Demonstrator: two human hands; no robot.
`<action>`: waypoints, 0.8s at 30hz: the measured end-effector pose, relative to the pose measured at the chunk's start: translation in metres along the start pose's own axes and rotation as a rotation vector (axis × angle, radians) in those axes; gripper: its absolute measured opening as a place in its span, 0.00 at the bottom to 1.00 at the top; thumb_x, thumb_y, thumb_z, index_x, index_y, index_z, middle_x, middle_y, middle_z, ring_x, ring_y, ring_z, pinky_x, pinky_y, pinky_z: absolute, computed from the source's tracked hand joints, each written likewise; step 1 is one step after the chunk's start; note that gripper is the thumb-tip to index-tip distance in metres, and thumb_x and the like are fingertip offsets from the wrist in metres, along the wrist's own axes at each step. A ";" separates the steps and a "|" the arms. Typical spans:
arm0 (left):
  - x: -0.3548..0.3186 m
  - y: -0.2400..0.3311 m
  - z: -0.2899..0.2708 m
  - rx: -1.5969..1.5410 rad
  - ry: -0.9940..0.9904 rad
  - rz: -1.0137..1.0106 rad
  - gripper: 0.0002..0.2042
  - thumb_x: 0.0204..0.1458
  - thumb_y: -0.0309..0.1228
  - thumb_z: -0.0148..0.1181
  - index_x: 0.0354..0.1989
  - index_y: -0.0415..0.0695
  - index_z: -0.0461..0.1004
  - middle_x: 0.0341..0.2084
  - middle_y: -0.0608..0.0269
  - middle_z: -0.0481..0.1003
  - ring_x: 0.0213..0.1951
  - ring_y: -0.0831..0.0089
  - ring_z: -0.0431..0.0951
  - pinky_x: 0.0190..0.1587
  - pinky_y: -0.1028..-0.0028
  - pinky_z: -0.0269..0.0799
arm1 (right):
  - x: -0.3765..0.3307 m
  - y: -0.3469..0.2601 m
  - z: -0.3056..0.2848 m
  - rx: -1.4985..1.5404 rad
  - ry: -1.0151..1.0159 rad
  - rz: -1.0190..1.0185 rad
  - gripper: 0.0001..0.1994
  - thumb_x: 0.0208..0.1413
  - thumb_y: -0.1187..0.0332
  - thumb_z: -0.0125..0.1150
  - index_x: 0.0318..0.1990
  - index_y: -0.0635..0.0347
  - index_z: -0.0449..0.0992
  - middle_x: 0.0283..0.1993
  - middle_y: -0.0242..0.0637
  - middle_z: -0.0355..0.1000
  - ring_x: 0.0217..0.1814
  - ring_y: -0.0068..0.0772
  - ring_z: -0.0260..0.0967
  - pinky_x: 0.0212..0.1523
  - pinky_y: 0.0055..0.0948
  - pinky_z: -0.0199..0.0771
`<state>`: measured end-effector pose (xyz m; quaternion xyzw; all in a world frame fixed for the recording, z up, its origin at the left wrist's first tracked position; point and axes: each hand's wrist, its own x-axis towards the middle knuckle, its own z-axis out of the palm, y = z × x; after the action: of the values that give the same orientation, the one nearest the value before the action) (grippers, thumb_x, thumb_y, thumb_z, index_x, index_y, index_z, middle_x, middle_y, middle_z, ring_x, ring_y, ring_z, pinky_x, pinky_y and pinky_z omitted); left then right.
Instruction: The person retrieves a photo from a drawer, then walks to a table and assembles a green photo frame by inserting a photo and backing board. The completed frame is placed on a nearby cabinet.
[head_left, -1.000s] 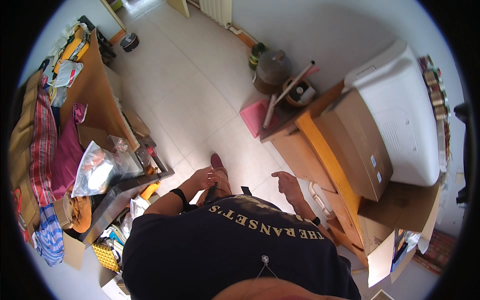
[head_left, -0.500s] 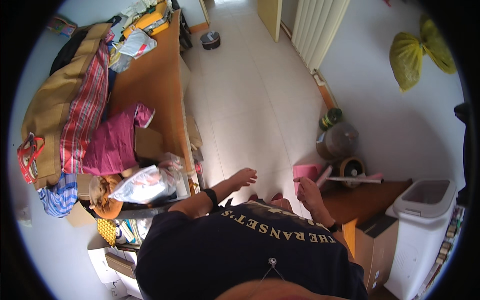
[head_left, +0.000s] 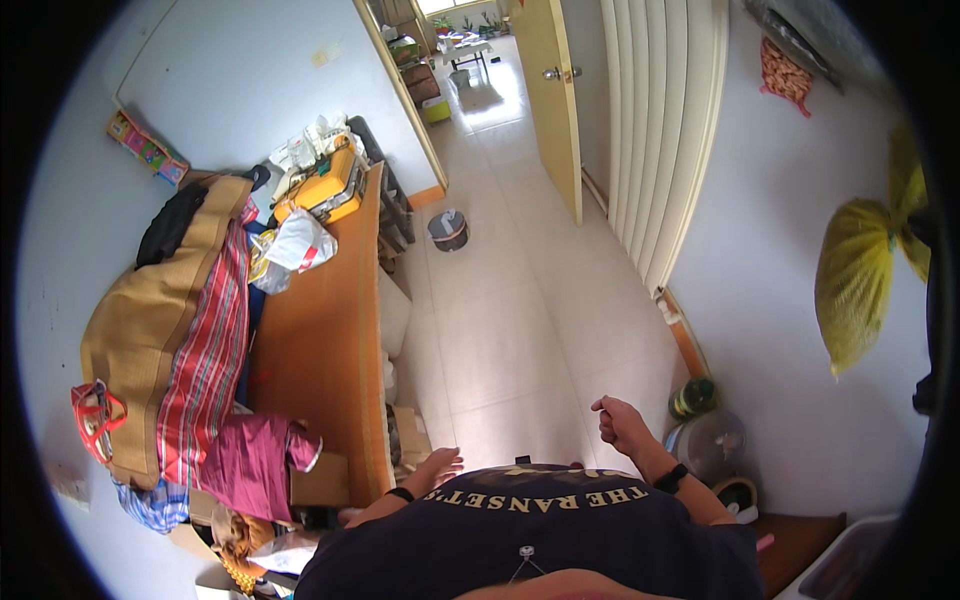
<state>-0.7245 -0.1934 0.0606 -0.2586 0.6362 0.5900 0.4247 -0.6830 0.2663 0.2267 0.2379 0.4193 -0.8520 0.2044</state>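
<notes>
Both of your hands are hanging empty: left hand (head_left: 438, 467) spreading open beside the long wooden desk (head_left: 325, 340), right hand (head_left: 617, 420) curling loosely over pale floor tiles (head_left: 520, 330).

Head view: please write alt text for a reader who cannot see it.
Seen from above, a person in a dark shirt stands on a pale tiled floor, both hands empty: the left hand open near a long wooden table, the right hand loosely curled near a green bottle. The table holds cloths, bags and a yellow case.

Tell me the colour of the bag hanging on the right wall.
Yellow bag; head view.
</notes>
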 end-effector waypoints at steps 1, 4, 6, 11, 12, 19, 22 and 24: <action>0.004 0.009 -0.010 -0.034 0.031 0.036 0.23 0.58 0.46 0.49 0.54 0.42 0.61 0.51 0.55 0.68 0.49 0.63 0.70 0.54 0.61 0.62 | 0.019 -0.019 0.003 -0.005 -0.003 0.013 0.10 0.62 0.62 0.43 0.36 0.59 0.67 0.14 0.20 0.48 0.11 0.15 0.40 0.12 0.19 0.40; 0.014 0.036 -0.033 -0.075 0.105 0.078 0.21 0.58 0.45 0.49 0.52 0.42 0.62 0.48 0.56 0.68 0.47 0.64 0.70 0.52 0.62 0.62 | 0.077 -0.063 0.013 0.024 -0.037 0.074 0.10 0.63 0.63 0.42 0.38 0.58 0.66 0.15 0.20 0.47 0.12 0.15 0.40 0.13 0.19 0.42; 0.024 0.050 -0.044 -0.072 0.127 0.057 0.19 0.58 0.44 0.49 0.50 0.43 0.63 0.46 0.57 0.68 0.45 0.65 0.70 0.49 0.63 0.62 | 0.124 -0.088 0.020 0.027 -0.081 0.099 0.09 0.63 0.63 0.42 0.39 0.58 0.66 0.15 0.21 0.47 0.12 0.16 0.40 0.14 0.20 0.42; 0.096 0.100 -0.072 0.014 0.097 0.014 0.15 0.57 0.42 0.49 0.44 0.44 0.65 0.40 0.61 0.68 0.40 0.68 0.70 0.43 0.66 0.63 | 0.243 -0.141 0.043 -0.042 -0.090 0.161 0.09 0.63 0.65 0.40 0.43 0.58 0.66 0.17 0.21 0.50 0.13 0.16 0.41 0.14 0.20 0.44; 0.116 0.119 -0.080 0.032 0.085 0.023 0.14 0.57 0.42 0.49 0.43 0.45 0.65 0.38 0.62 0.68 0.39 0.69 0.70 0.41 0.67 0.63 | 0.270 -0.157 0.054 -0.058 -0.076 0.173 0.09 0.63 0.65 0.40 0.44 0.58 0.65 0.17 0.22 0.51 0.13 0.16 0.41 0.13 0.20 0.44; 0.229 0.310 -0.117 -0.040 -0.029 0.121 0.09 0.56 0.39 0.49 0.35 0.47 0.68 0.30 0.66 0.69 0.32 0.73 0.70 0.32 0.71 0.63 | 0.401 -0.284 0.134 -0.143 -0.185 0.164 0.10 0.59 0.72 0.40 0.46 0.58 0.65 0.18 0.22 0.53 0.14 0.17 0.44 0.14 0.19 0.46; 0.259 0.419 -0.112 -0.164 -0.009 0.122 0.08 0.55 0.38 0.49 0.32 0.48 0.70 0.26 0.69 0.69 0.29 0.75 0.71 0.28 0.73 0.63 | 0.447 -0.319 0.150 -0.107 -0.095 0.181 0.10 0.58 0.73 0.41 0.46 0.58 0.65 0.18 0.22 0.53 0.14 0.17 0.45 0.14 0.18 0.46; 0.279 0.489 -0.101 0.034 0.136 0.107 0.09 0.55 0.39 0.48 0.33 0.48 0.70 0.26 0.70 0.70 0.29 0.76 0.71 0.27 0.74 0.63 | 0.481 -0.342 0.151 -0.099 -0.089 0.191 0.10 0.58 0.74 0.41 0.46 0.58 0.65 0.18 0.23 0.53 0.14 0.17 0.46 0.14 0.18 0.47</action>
<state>-1.2949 -0.1601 0.0785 -0.2562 0.6865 0.5819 0.3528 -1.2920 0.2649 0.2414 0.2284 0.4266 -0.8166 0.3147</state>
